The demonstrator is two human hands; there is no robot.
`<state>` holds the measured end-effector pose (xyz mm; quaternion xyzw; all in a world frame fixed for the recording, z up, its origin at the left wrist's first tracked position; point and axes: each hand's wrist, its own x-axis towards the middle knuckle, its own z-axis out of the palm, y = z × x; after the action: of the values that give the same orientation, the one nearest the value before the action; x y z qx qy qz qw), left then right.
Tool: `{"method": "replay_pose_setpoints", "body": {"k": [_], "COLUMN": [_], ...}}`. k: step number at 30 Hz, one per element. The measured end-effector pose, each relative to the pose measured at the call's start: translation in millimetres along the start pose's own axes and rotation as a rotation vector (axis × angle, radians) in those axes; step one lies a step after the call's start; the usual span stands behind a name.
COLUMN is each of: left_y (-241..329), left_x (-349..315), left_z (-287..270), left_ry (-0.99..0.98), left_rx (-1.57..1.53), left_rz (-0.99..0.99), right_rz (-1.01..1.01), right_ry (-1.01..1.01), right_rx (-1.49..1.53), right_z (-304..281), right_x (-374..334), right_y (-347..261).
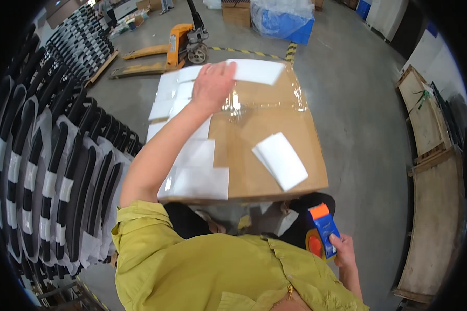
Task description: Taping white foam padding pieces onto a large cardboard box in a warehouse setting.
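Note:
A brown cardboard box (267, 124) stands in front of me, with shiny clear tape across its top. Overlapping white sheets (194, 153) cover its left side. At the far edge my left hand (213, 85) lies with fingers stretched out over the near-left end of a white sheet (259, 71); its fingertips touch that sheet. A small stack of white sheets (281, 161) rests on the box's right part. Low at the right, beside my knee, my right hand (344, 249) grips a blue tape dispenser (326, 230) with an orange end and a yellow-and-red roll side.
An orange pallet jack (177, 46) stands beyond the box. Stacked black frames with white wrapping (52, 176) crowd the left. Wooden crates (433, 207) line the right. A plastic-covered blue bin (298, 31) and a carton (237, 14) are farther back.

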<state>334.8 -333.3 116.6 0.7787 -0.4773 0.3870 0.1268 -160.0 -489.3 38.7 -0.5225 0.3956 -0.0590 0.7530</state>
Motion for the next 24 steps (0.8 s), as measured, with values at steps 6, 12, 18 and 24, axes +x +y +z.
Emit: {"method": "replay_pose_setpoints", "body": {"k": [6, 12, 18, 24], "left_y": [-83.9, -105.7, -105.0, -110.5], "left_x": [17.8, 1.6, -0.9, 0.1], "left_z": [107.0, 179.3, 187.4, 190.7], "left_ry": [-0.332, -0.498, -0.715, -0.522], "left_rx": [0.160, 0.176, 0.183, 0.238], "left_rz": [-0.255, -0.377, -0.413, -0.358], "right_rz": [0.124, 0.204, 0.272, 0.237], "right_ry": [0.045, 0.091, 0.093, 0.075], "right_rx": [0.063, 0.089, 0.052, -0.061], "right_z": [7.2, 5.7, 1.8, -5.3], "right_x": [17.7, 24.2, 22.8, 10.5], "right_y": [-8.6, -5.6, -5.7, -10.2]}}
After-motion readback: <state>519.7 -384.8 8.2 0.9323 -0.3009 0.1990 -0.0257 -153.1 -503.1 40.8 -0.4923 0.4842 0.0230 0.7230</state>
